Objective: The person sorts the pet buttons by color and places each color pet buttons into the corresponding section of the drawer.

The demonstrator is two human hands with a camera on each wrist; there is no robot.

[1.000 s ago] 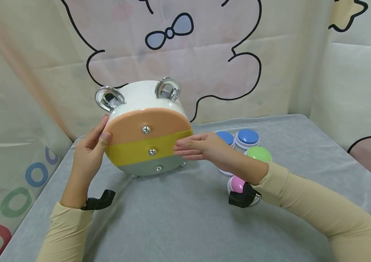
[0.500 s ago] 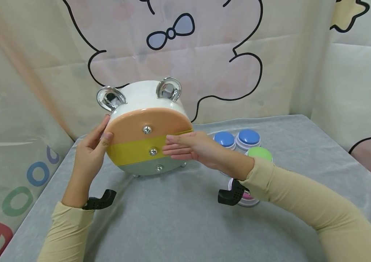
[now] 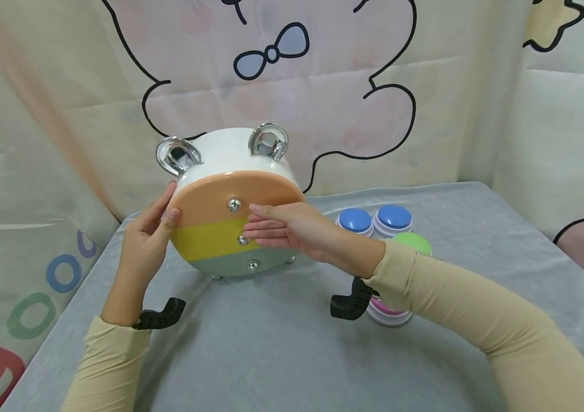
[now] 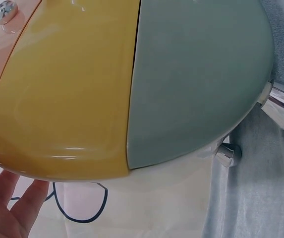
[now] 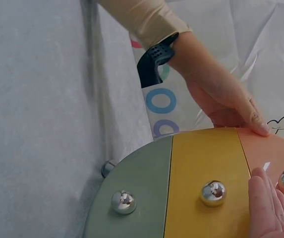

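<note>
A rounded drawer box (image 3: 225,146) with a white shell and chrome ears stands on short silver feet. Its front has an orange drawer (image 3: 204,200), a yellow drawer (image 3: 201,243) and a grey-green drawer (image 3: 225,265), each with a silver knob, and all look closed. My left hand (image 3: 145,243) grips the box's left side, thumb at the front edge and fingers reaching behind. Fingers straight and together, my right hand (image 3: 292,229) is held before the yellow drawer. Its fingertips overlap the middle knob (image 3: 243,240) in the head view; in the right wrist view that knob (image 5: 213,193) shows beside the fingers.
Right of the box stand several dome-topped pieces with white rims: two blue domes (image 3: 355,220), a green dome (image 3: 413,242) and a pink dome (image 3: 387,308) partly behind my right sleeve. Grey cloth (image 3: 261,355) covers the table. A printed curtain (image 3: 343,120) hangs behind.
My right hand has moved left across the front of the box, from its right edge to the middle knob. My left hand keeps its hold, and the box stays in place.
</note>
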